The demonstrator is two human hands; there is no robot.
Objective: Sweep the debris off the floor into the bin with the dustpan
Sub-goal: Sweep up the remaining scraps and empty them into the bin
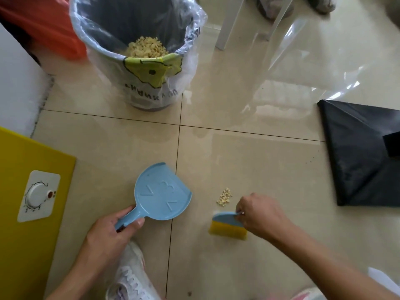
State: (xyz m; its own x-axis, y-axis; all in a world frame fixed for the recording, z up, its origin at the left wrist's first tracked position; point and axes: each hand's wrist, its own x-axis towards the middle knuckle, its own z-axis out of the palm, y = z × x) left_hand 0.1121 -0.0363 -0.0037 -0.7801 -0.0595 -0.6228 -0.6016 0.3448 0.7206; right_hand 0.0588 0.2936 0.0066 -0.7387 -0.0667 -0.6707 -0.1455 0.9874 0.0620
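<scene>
Two bare hands work low over a tiled floor. The left hand has its grip curled round the handle of a light blue dustpan, whose open edge faces right; whether the pan rests on the tiles or hovers just above them I cannot tell. The right hand pinches the blue back of a small brush, its grip pressed onto it, the yellow bristles pointing back toward the person. A small pile of pale debris lies on the floor just beyond the brush and near the dustpan's mouth, touching neither. Farther off, past the dustpan, stands a grey bin lined with a clear bag, and a heap of the same pale bits lies in its bottom. A black bag lies flat at the right, a yellow panel with a white dial sits at the left, and a white shoe shows beneath the left wrist.
</scene>
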